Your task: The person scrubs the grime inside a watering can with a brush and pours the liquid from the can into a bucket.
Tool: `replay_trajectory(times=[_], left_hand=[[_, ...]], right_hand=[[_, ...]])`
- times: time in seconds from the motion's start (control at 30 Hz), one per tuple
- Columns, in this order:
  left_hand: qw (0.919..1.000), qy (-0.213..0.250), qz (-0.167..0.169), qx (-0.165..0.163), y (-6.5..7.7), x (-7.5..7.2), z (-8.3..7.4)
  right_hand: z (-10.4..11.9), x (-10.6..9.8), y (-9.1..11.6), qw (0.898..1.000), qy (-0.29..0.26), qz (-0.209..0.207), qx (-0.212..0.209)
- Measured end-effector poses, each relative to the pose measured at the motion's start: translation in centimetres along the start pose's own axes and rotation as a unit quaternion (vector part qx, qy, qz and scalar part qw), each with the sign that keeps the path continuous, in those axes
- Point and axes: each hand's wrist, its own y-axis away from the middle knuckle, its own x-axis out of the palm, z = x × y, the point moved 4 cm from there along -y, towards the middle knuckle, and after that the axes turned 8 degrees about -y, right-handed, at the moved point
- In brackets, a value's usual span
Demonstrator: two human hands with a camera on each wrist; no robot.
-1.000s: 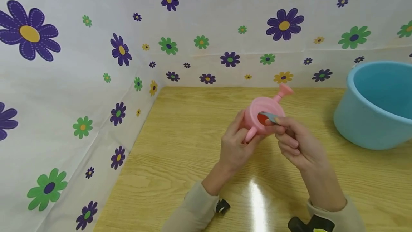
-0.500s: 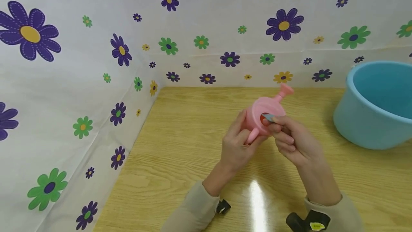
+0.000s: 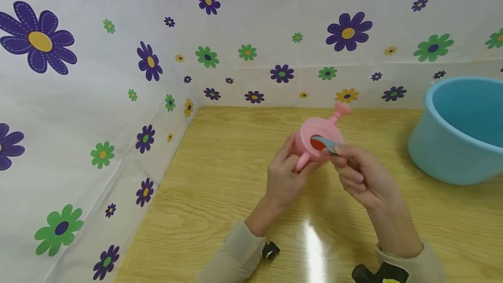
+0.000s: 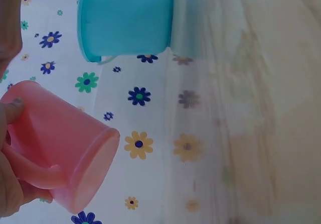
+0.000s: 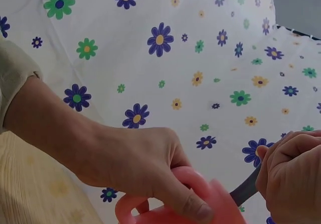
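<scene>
Left grip [image 3: 284, 179] clamping pink can [image 3: 306, 136], spout [image 3: 338, 115] rightward, right grip [image 3: 365, 179] pinching grey tool [image 3: 326, 143] slanted leftward

Pale beige sleeves [image 3: 235, 254], black wrist pieces [image 3: 393, 270], one apparently yellow-marked

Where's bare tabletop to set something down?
The wooden tabletop is bare from the floral cloth at left to the left hand, with a smaller patch between the watering can and blue bucket. Crowded: the can's opening, where the right hand holds a grey-blue tool.
</scene>
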Motion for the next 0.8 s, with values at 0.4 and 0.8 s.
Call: replay_trajectory(times=[0.4, 0.8], left_hand=[[0.9983, -0.032, -0.011, 0.049, -0.22, -0.13, -0.67], [0.9981, -0.033, -0.018, 0.050, -0.21, -0.32, -0.25]], right_hand=[[0.23, 0.10, 0.33, 0.995, 0.097, -0.033, -0.019], [-0.05, 0.15, 0.07, 0.997, 0.079, -0.018, -0.014]])
